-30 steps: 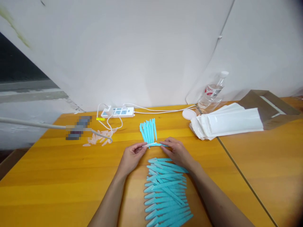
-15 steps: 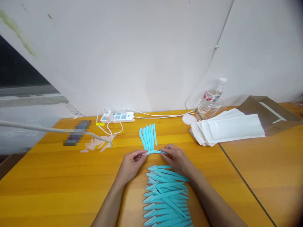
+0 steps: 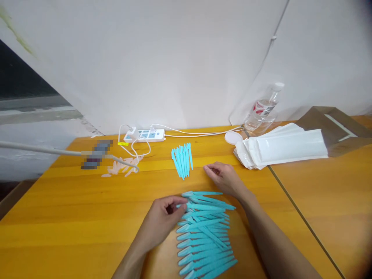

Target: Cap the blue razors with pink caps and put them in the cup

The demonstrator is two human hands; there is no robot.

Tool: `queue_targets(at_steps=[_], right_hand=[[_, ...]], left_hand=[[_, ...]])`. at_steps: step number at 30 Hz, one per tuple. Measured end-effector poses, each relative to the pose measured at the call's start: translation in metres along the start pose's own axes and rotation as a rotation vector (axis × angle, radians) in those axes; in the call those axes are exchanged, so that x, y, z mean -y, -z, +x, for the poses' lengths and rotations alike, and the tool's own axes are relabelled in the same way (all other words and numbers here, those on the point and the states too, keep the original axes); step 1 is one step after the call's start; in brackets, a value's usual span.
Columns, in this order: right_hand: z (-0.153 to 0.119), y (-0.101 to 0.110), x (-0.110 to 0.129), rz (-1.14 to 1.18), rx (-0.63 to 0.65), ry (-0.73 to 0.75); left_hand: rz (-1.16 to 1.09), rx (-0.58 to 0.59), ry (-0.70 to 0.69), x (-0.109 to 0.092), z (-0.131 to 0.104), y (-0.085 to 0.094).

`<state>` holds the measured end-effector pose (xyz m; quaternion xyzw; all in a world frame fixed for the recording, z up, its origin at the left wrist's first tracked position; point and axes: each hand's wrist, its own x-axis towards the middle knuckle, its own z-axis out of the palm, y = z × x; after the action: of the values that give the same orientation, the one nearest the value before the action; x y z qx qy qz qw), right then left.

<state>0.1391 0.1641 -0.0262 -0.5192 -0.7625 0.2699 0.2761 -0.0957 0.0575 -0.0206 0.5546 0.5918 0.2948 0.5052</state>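
Note:
Blue eyebrow razors (image 3: 207,234) with clear-looking blade ends lie in an overlapping heap, mostly crosswise. At the upper left of the heap, my left hand (image 3: 167,217) is closed, thumb and fingertips pinching the blade end of one razor. My right hand (image 3: 223,178) is off the heap, to its upper right, with its fingers curled and pressed together. Whatever it may hold is hidden. Beyond my hands lies a smaller fan of blue razors (image 3: 182,161), side by side and pointing toward me. Neither hand touches that fan.
Pale pink slips (image 3: 119,166) lie at the left beside a cable and a blurred-out dark object (image 3: 97,154). A power strip (image 3: 151,135) runs along the wall. On the right are a round white lid (image 3: 233,138), a water bottle (image 3: 263,110), white padded envelopes (image 3: 290,149) and a cardboard box (image 3: 314,120).
My hands have parted from the razor they held together near the small fan. The left came back down to the heap; the right moved slightly right and away. The view has tilted a little.

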Motion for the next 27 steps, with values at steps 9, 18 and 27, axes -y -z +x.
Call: queue_targets(at_steps=[9, 18, 27], right_hand=[[0.014, -0.013, -0.003, -0.137, 0.051, -0.201], [0.055, -0.030, 0.003, -0.229, 0.026, -0.281], [0.102, -0.047, 0.011, -0.333, 0.067, -0.377]], left_hand=[[0.565, -0.162, -0.443, 0.012, -0.037, -0.027], [0.935, 0.250, -0.607, 0.002, -0.008, -0.032], [0.870, 0.013, -0.559, 0.014, -0.030, -0.015]])
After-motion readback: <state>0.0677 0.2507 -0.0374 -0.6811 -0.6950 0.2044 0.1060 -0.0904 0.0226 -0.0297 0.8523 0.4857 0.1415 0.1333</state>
